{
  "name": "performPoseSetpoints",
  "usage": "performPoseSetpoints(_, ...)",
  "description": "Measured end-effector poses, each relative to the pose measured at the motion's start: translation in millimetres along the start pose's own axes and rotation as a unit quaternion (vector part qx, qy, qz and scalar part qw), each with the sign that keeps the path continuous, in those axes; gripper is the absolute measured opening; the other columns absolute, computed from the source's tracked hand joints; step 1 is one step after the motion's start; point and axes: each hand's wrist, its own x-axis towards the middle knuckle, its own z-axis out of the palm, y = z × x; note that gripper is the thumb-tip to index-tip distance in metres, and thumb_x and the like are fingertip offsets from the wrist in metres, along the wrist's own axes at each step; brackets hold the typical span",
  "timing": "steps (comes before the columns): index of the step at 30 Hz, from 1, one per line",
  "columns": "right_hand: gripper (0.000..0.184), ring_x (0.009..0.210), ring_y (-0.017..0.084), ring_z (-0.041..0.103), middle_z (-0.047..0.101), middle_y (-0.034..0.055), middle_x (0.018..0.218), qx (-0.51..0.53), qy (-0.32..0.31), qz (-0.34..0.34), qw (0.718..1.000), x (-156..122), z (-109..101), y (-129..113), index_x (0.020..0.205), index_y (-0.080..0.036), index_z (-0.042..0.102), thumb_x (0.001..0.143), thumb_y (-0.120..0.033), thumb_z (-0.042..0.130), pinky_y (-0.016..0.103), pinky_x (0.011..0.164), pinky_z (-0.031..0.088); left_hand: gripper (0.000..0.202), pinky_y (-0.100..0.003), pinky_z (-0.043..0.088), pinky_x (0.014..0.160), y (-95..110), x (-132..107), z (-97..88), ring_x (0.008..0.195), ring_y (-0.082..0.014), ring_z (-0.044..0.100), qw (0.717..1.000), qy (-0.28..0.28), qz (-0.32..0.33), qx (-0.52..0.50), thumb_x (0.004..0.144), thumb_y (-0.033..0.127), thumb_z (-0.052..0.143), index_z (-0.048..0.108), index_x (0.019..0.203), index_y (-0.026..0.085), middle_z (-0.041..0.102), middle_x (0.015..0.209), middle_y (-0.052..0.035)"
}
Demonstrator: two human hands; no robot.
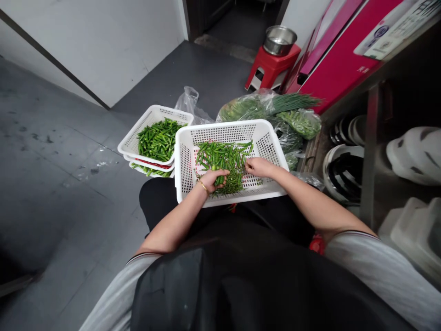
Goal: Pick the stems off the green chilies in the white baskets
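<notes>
A white perforated plastic basket (227, 128) rests across my lap. Inside it lie many green chili peppers (220, 154), with a heap of small stems (236, 181) nearer to me. My left hand (212, 180), with a bangle at the wrist, is closed around several green chili peppers over the basket's near left part. On the right side of the pile, my right hand (257, 167) has its fingers pinched together at the edge of the peppers. What sits between those fingertips, if anything, is too small to make out.
To the left stand stacked white baskets (132, 133) with green chilies (160, 140). Bagged greens (246, 106) lie beyond my basket. A red stool (272, 64) carries a metal pot (279, 40). Shelving with bowls (344, 172) lines the right.
</notes>
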Motion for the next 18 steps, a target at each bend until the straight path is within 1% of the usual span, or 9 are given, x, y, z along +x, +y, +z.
performPoseSetpoints(2, 0.028, 0.094, 0.02, 0.064, 0.07, 0.0092, 0.105, 0.024, 0.036, 0.028, 0.999, -4.4, -7.6, 1.6, 0.107, -0.018, 0.065, 0.089, -0.021, 0.044, 0.026, 0.078, 0.044, 0.024, -0.018, 0.029, 0.035, -3.0, 2.4, 5.2, 0.037, -0.0082, 0.048, 1.0, 0.026, 0.015, 0.0, 0.059, 0.015, 0.078, 0.056, 0.068, 0.013, 0.053, 0.047, 0.0025)
performPoseSetpoints(3, 0.029, 0.095, 0.021, 0.065, 0.07, 0.0103, 0.106, 0.024, 0.03, 0.058, 0.998, -5.8, -8.1, 1.4, 0.109, -0.018, 0.065, 0.089, -0.022, 0.044, 0.027, 0.077, 0.045, 0.025, -0.018, 0.03, 0.035, -1.6, 3.6, 5.8, 0.037, -0.0083, 0.048, 0.999, 0.039, 0.029, -0.007, 0.058, 0.014, 0.077, 0.053, 0.065, 0.014, 0.052, 0.046, 0.0031)
performPoseSetpoints(6, 0.035, 0.1, 0.028, 0.065, 0.069, 0.0181, 0.107, 0.012, -0.071, 0.129, 0.989, -2.4, 3.1, -8.2, 0.105, -0.013, 0.068, 0.089, -0.037, 0.049, 0.032, 0.076, 0.048, 0.022, -0.019, 0.039, 0.04, 9.3, 6.1, 0.6, 0.045, -0.0106, 0.055, 0.996, 0.043, 0.057, -0.044, 0.058, 0.009, 0.071, 0.051, 0.063, 0.014, 0.057, 0.051, 0.0008)
performPoseSetpoints(8, 0.043, 0.102, 0.03, 0.065, 0.068, 0.0209, 0.109, 0.022, -0.135, 0.134, 0.982, 6.0, 15.2, -23.2, 0.104, -0.011, 0.07, 0.087, -0.047, 0.053, 0.034, 0.078, 0.049, 0.018, -0.021, 0.044, 0.045, 15.4, 6.8, -4.2, 0.049, -0.0112, 0.058, 0.996, 0.029, 0.052, -0.062, 0.059, 0.009, 0.068, 0.052, 0.063, 0.013, 0.06, 0.055, -0.0012)
performPoseSetpoints(10, 0.044, 0.103, 0.029, 0.065, 0.068, 0.0208, 0.112, 0.031, -0.152, 0.129, 0.979, 15.7, 23.8, -40.8, 0.105, -0.011, 0.069, 0.086, -0.048, 0.057, 0.034, 0.08, 0.049, 0.02, -0.021, 0.041, 0.042, 15.2, 7.4, -6.6, 0.044, -0.0098, 0.054, 0.997, 0.008, 0.041, -0.06, 0.057, 0.01, 0.069, 0.05, 0.063, 0.014, 0.057, 0.052, 0.0004)
performPoseSetpoints(12, 0.037, 0.105, 0.028, 0.064, 0.067, 0.0193, 0.114, 0.029, -0.14, 0.119, 0.983, 21.9, 24.5, -55.5, 0.106, -0.013, 0.068, 0.085, -0.041, 0.059, 0.033, 0.081, 0.049, 0.027, -0.02, 0.033, 0.037, 8.7, 8.4, -5.9, 0.038, -0.0084, 0.046, 0.999, -0.006, 0.037, -0.03, 0.055, 0.015, 0.075, 0.049, 0.062, 0.015, 0.053, 0.047, 0.0029)
performPoseSetpoints(14, 0.032, 0.107, 0.027, 0.063, 0.066, 0.0174, 0.118, 0.026, -0.11, 0.106, 0.988, 21.8, 17.8, -64.5, 0.11, -0.015, 0.066, 0.087, -0.035, 0.056, 0.033, 0.082, 0.048, 0.035, -0.021, 0.028, 0.034, -1.2, 9.9, -3.1, 0.035, -0.0084, 0.043, 0.999, -0.001, 0.042, 0.01, 0.051, 0.021, 0.081, 0.048, 0.06, 0.016, 0.05, 0.045, 0.0038)
performPoseSetpoints(16, 0.033, 0.105, 0.027, 0.063, 0.064, 0.0165, 0.119, 0.03, -0.048, 0.086, 0.995, 15.7, 7.5, -68.9, 0.113, -0.016, 0.062, 0.089, -0.034, 0.049, 0.034, 0.08, 0.048, 0.039, -0.021, 0.029, 0.035, -9.9, 11.5, 0.7, 0.035, -0.0085, 0.043, 0.998, 0.01, 0.053, 0.038, 0.048, 0.026, 0.085, 0.05, 0.061, 0.016, 0.05, 0.044, 0.0042)
performPoseSetpoints(18, 0.032, 0.098, 0.027, 0.065, 0.066, 0.0158, 0.112, 0.047, 0.016, 0.051, 0.997, 7.2, -1.7, -71.6, 0.114, -0.015, 0.058, 0.09, -0.033, 0.047, 0.034, 0.076, 0.047, 0.04, -0.021, 0.031, 0.036, -14.4, 12.5, 4.5, 0.036, -0.0081, 0.043, 0.996, 0.011, 0.078, 0.038, 0.047, 0.029, 0.087, 0.054, 0.065, 0.015, 0.05, 0.045, 0.0047)
